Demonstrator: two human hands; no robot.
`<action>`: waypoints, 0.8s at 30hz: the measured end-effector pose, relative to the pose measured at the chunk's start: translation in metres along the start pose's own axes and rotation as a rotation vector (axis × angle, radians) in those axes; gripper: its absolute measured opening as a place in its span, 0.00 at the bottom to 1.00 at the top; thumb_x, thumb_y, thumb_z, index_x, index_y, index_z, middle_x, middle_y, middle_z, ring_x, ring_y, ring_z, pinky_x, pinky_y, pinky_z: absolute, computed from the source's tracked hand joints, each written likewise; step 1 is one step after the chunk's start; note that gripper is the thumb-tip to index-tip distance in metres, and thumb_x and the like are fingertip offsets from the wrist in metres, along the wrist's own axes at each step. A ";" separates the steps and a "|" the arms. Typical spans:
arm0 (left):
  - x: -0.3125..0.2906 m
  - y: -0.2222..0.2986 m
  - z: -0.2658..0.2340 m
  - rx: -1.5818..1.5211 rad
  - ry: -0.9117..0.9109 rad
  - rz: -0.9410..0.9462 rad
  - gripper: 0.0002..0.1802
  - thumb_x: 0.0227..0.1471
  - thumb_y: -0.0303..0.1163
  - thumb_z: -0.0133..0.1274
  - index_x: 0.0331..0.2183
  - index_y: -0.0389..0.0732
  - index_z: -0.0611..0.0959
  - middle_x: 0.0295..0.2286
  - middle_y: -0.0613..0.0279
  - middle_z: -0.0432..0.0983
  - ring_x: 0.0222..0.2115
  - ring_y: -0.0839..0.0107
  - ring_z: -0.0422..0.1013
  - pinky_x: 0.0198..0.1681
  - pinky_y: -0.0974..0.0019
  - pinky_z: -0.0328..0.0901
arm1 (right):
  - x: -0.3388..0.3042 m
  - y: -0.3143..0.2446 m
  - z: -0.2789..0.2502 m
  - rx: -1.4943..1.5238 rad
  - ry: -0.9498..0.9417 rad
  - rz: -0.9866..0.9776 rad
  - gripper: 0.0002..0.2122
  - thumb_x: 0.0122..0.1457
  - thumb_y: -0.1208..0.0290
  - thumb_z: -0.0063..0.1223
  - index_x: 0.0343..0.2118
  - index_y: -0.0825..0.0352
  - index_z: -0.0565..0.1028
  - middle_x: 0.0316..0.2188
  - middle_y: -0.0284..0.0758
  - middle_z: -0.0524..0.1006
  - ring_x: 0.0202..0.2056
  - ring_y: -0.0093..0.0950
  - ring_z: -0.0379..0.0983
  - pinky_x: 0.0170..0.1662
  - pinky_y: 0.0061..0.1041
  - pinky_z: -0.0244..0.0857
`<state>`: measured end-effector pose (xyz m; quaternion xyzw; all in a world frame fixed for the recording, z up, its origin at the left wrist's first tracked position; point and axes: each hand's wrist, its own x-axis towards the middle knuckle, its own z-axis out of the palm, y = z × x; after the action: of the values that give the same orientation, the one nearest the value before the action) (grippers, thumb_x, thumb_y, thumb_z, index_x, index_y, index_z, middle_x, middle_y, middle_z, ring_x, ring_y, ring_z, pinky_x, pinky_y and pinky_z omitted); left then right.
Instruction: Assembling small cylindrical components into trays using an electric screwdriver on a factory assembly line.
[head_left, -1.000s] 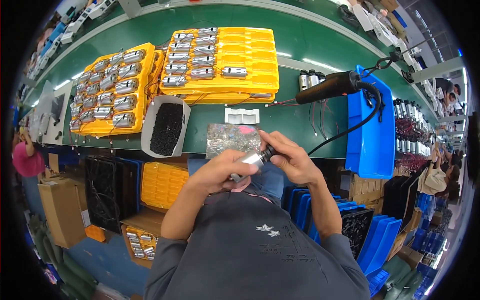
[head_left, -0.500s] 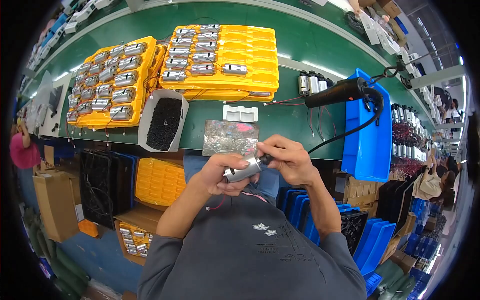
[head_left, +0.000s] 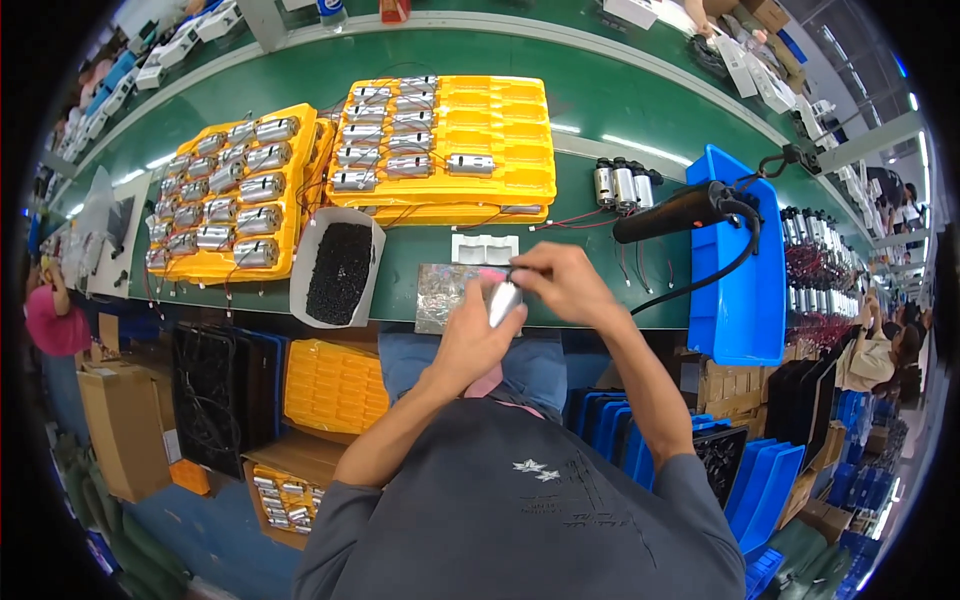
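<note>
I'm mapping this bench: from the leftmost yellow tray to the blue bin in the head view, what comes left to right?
Leftmost yellow tray, white box of black parts, metal plate, right hand, standing silver motors, blue bin.

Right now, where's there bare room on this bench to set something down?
Green bench shows beyond the standing motors, right of the yellow tray; a narrower patch lies between white box and metal plate. Crowded: the left, under motor-filled trays; by the plate, where left hand and right hand meet at a silver motor; and the wires beside the blue bin.
</note>
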<state>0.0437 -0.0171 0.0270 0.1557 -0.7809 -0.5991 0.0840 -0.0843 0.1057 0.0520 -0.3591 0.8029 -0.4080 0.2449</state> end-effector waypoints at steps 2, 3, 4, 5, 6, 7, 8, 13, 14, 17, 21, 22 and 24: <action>0.014 -0.008 0.012 0.072 0.063 -0.004 0.22 0.48 0.35 0.53 0.36 0.25 0.67 0.20 0.37 0.73 0.23 0.45 0.72 0.27 0.55 0.67 | 0.029 -0.001 -0.004 -0.134 -0.021 -0.088 0.10 0.50 0.76 0.54 0.36 0.73 0.76 0.27 0.46 0.75 0.31 0.42 0.73 0.36 0.31 0.66; 0.022 -0.017 0.016 0.137 0.134 -0.019 0.21 0.48 0.34 0.53 0.36 0.26 0.67 0.21 0.36 0.73 0.23 0.43 0.72 0.27 0.54 0.67 | 0.042 0.000 -0.002 -0.270 -0.055 -0.173 0.09 0.49 0.76 0.55 0.34 0.73 0.77 0.27 0.47 0.76 0.31 0.43 0.73 0.36 0.32 0.66; 0.029 -0.019 0.021 0.198 0.197 -0.023 0.20 0.48 0.34 0.53 0.35 0.27 0.66 0.21 0.35 0.73 0.24 0.41 0.72 0.28 0.52 0.67 | 0.051 0.005 -0.003 -0.274 -0.049 -0.178 0.09 0.49 0.76 0.55 0.34 0.73 0.77 0.27 0.47 0.76 0.31 0.43 0.73 0.36 0.32 0.66; 0.033 -0.020 0.023 0.197 0.201 -0.016 0.20 0.48 0.34 0.53 0.35 0.27 0.66 0.21 0.35 0.73 0.24 0.41 0.72 0.28 0.52 0.67 | 0.060 0.015 -0.002 -0.287 -0.057 -0.167 0.09 0.47 0.76 0.54 0.33 0.72 0.77 0.27 0.48 0.75 0.32 0.44 0.73 0.37 0.33 0.66; 0.035 -0.019 0.024 0.270 0.180 -0.022 0.19 0.48 0.34 0.52 0.34 0.27 0.66 0.21 0.34 0.73 0.24 0.41 0.72 0.28 0.52 0.67 | 0.066 0.015 -0.001 -0.297 -0.068 -0.157 0.09 0.45 0.75 0.52 0.31 0.70 0.78 0.27 0.48 0.75 0.32 0.44 0.73 0.38 0.35 0.66; 0.036 -0.017 0.023 0.342 0.161 -0.030 0.18 0.48 0.34 0.52 0.32 0.28 0.67 0.21 0.34 0.73 0.25 0.42 0.73 0.27 0.51 0.67 | 0.071 0.014 -0.001 -0.308 -0.082 -0.147 0.10 0.44 0.75 0.51 0.30 0.68 0.79 0.27 0.49 0.75 0.33 0.45 0.73 0.39 0.36 0.67; 0.037 -0.015 0.023 0.415 0.142 -0.040 0.17 0.49 0.34 0.52 0.30 0.29 0.67 0.21 0.34 0.73 0.25 0.43 0.73 0.27 0.51 0.68 | 0.074 0.015 -0.001 -0.309 -0.086 -0.154 0.10 0.44 0.75 0.51 0.30 0.68 0.79 0.27 0.49 0.75 0.33 0.45 0.73 0.39 0.36 0.67; 0.043 -0.002 0.025 0.649 0.089 -0.083 0.17 0.50 0.36 0.51 0.29 0.31 0.67 0.21 0.35 0.74 0.23 0.46 0.74 0.24 0.50 0.67 | 0.085 0.010 0.002 -0.499 -0.206 -0.038 0.10 0.42 0.75 0.52 0.29 0.65 0.80 0.27 0.47 0.76 0.34 0.44 0.73 0.39 0.35 0.67; 0.043 -0.004 0.026 0.675 0.092 -0.089 0.17 0.50 0.37 0.51 0.29 0.31 0.68 0.21 0.37 0.74 0.23 0.48 0.74 0.24 0.51 0.67 | 0.085 0.011 0.001 -0.483 -0.186 -0.019 0.10 0.41 0.75 0.52 0.29 0.65 0.80 0.28 0.47 0.77 0.34 0.43 0.74 0.39 0.35 0.67; 0.044 -0.012 0.031 0.728 0.094 -0.099 0.18 0.50 0.40 0.51 0.28 0.31 0.70 0.21 0.40 0.74 0.23 0.52 0.74 0.24 0.52 0.67 | 0.088 0.007 -0.002 -0.481 -0.198 0.002 0.10 0.41 0.75 0.52 0.28 0.64 0.80 0.27 0.47 0.77 0.34 0.43 0.74 0.38 0.35 0.67; 0.044 -0.026 0.038 0.879 0.322 0.163 0.19 0.48 0.40 0.53 0.26 0.32 0.72 0.21 0.45 0.74 0.25 0.55 0.73 0.26 0.56 0.68 | 0.095 0.006 -0.004 -0.498 -0.259 0.023 0.09 0.40 0.75 0.53 0.27 0.64 0.81 0.27 0.45 0.77 0.33 0.41 0.74 0.38 0.34 0.67; 0.043 -0.024 0.037 0.842 0.336 0.148 0.18 0.48 0.40 0.54 0.25 0.32 0.73 0.21 0.46 0.74 0.25 0.55 0.73 0.27 0.56 0.68 | 0.097 0.006 -0.004 -0.480 -0.261 0.029 0.09 0.40 0.75 0.53 0.27 0.63 0.81 0.27 0.45 0.77 0.33 0.41 0.75 0.38 0.34 0.68; 0.043 -0.022 0.034 0.765 0.360 0.121 0.17 0.47 0.39 0.54 0.24 0.33 0.74 0.21 0.49 0.73 0.26 0.56 0.72 0.29 0.57 0.69 | 0.098 0.007 -0.003 -0.459 -0.264 0.038 0.09 0.40 0.74 0.54 0.27 0.63 0.81 0.27 0.44 0.78 0.33 0.41 0.75 0.38 0.34 0.68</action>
<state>-0.0040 -0.0060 -0.0060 0.2318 -0.9274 -0.2234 0.1904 -0.1497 0.0338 0.0378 -0.4403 0.8421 -0.1603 0.2672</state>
